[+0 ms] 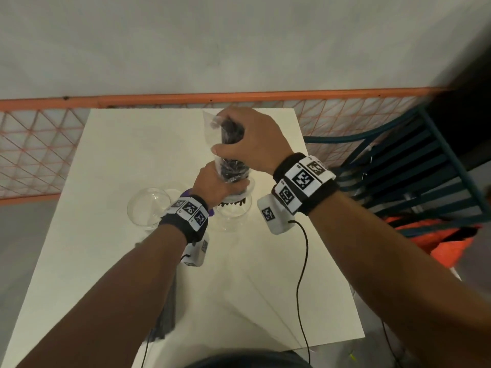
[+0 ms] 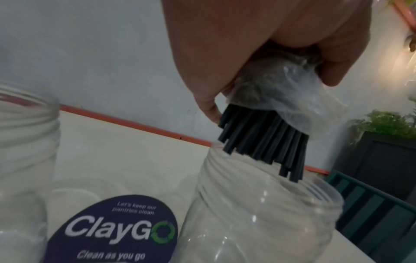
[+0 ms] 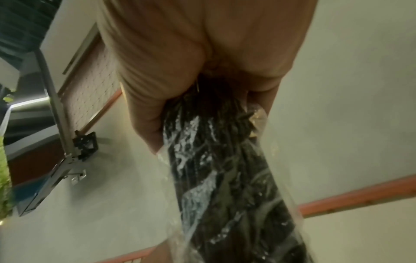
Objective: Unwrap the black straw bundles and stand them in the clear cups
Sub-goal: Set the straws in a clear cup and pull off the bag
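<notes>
A bundle of black straws (image 1: 232,144) in clear plastic wrap (image 1: 212,120) stands upright between both hands above the white table (image 1: 111,160). My right hand (image 1: 252,139) grips its upper part, and my left hand (image 1: 216,183) grips its lower part. In the left wrist view the bare straw ends (image 2: 263,142) stick out of the wrap (image 2: 281,96) and dip into the mouth of a clear cup (image 2: 258,213). A second clear cup (image 1: 148,207) stands just to the left. Another wrapped bundle (image 1: 166,314) lies on the table under my left forearm. The right wrist view shows my right hand (image 3: 202,53) around the wrapped straws (image 3: 225,178).
A purple ClayGo sign (image 2: 117,231) stands between the two cups. An orange mesh fence (image 1: 39,144) runs behind the table. A dark teal slatted chair (image 1: 414,166) and an orange bag (image 1: 446,240) are on the right. A black cable (image 1: 303,261) trails across the table from my right wrist.
</notes>
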`<state>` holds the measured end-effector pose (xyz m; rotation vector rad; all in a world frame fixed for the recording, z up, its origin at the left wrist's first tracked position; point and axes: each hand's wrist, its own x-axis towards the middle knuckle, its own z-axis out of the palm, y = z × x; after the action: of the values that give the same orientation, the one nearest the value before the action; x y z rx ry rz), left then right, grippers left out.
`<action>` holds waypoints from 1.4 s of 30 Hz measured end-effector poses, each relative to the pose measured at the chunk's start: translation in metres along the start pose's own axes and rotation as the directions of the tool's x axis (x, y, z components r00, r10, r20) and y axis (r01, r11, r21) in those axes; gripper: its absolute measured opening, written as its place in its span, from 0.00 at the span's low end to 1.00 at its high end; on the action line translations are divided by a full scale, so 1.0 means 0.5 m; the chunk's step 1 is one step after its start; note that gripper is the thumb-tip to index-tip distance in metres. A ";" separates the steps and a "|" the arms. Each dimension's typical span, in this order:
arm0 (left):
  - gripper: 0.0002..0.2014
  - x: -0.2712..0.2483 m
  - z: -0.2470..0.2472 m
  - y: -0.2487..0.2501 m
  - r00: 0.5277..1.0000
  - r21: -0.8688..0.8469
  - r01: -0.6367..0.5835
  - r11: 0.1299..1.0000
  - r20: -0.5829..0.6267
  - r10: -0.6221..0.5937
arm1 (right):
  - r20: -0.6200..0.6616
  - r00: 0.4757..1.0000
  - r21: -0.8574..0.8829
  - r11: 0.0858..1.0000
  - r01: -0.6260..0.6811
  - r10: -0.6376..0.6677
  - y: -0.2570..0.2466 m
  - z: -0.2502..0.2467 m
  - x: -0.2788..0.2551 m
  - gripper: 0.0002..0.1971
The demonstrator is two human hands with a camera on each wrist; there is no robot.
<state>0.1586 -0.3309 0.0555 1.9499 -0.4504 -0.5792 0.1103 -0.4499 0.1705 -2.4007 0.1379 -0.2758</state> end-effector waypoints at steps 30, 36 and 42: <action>0.43 -0.019 0.005 -0.042 0.996 0.267 -0.077 0.960 0.056 0.065 | 0.139 0.986 0.090 0.990 -0.107 0.094 0.095 0.105 -0.055 0.24; 0.45 -0.019 0.015 -0.042 0.994 0.139 -0.108 0.984 0.037 0.103 | -0.105 0.994 0.123 0.992 0.035 -0.022 0.032 0.058 -0.029 0.17; 0.30 -0.029 0.017 -0.022 0.993 0.025 -0.107 0.994 -0.049 0.108 | -0.403 0.909 0.239 0.947 0.215 -0.105 -0.028 -0.019 -0.020 0.07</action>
<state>0.1426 -0.3244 0.0454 1.9434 -0.5291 -0.4569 0.0988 -0.4441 0.1851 -2.0533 0.0719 -0.7959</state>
